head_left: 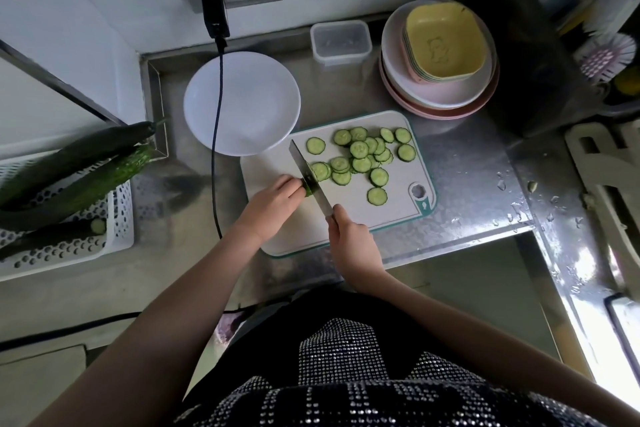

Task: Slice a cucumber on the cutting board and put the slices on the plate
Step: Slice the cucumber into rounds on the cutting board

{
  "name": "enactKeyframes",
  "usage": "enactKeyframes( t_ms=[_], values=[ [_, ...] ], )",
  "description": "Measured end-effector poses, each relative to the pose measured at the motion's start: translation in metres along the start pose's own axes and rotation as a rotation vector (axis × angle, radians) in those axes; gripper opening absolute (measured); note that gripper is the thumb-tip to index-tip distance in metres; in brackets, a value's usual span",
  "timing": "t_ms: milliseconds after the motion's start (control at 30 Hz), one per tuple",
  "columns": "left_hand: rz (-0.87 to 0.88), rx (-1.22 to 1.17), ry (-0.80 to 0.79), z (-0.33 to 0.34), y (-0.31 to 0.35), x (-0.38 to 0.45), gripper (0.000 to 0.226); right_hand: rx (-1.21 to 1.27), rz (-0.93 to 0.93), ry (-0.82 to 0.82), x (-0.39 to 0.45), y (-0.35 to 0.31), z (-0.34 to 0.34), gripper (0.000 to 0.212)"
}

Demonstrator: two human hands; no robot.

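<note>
Head view. One cutting board (388, 208) on the worktop (467, 184). On the board: roughly 20 cucumber slices (362, 156), overlapping, exact count unclear. Left hand (273, 199) curled over one cucumber stub (308, 190) at the board's left part. Right hand (346, 232) grips one knife (306, 173), blade against the stub. One white plate (242, 102) touches the board's far-left corner. Three cucumbers (79, 170) in one basket (117, 218), left of board.

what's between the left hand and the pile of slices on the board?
The knife blade, held by the right hand. It stands across the cucumber stub gripped by the left hand, with the cut slices just beyond it. Head view.
</note>
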State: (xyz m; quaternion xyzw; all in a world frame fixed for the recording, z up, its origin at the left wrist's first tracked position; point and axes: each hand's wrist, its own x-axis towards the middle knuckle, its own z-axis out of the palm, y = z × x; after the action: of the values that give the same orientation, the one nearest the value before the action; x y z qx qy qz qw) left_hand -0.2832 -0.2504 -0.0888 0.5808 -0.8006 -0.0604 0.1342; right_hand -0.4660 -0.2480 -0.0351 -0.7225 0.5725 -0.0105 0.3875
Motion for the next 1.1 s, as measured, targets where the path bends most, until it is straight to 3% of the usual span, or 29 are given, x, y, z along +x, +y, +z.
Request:
enactKeyframes(
  t_ms=[433,633,833,1100],
  values=[
    [0.001,-0.008,-0.003,0.004,-0.004,-0.002,0.036,-0.150,0.087,-0.117,0.009,0.005,0.009,0.010],
    [0.008,0.030,0.011,-0.002,0.001,-0.003,0.024,-0.062,0.059,-0.010,0.005,0.008,-0.002,0.015],
    [-0.021,0.043,-0.022,-0.002,0.000,-0.005,0.040,-0.073,-0.008,-0.031,0.000,0.004,-0.001,0.017],
    [-0.029,0.022,-0.029,-0.004,0.001,-0.004,0.036,-0.073,-0.023,-0.018,0.000,0.003,-0.001,0.018]
  ],
)
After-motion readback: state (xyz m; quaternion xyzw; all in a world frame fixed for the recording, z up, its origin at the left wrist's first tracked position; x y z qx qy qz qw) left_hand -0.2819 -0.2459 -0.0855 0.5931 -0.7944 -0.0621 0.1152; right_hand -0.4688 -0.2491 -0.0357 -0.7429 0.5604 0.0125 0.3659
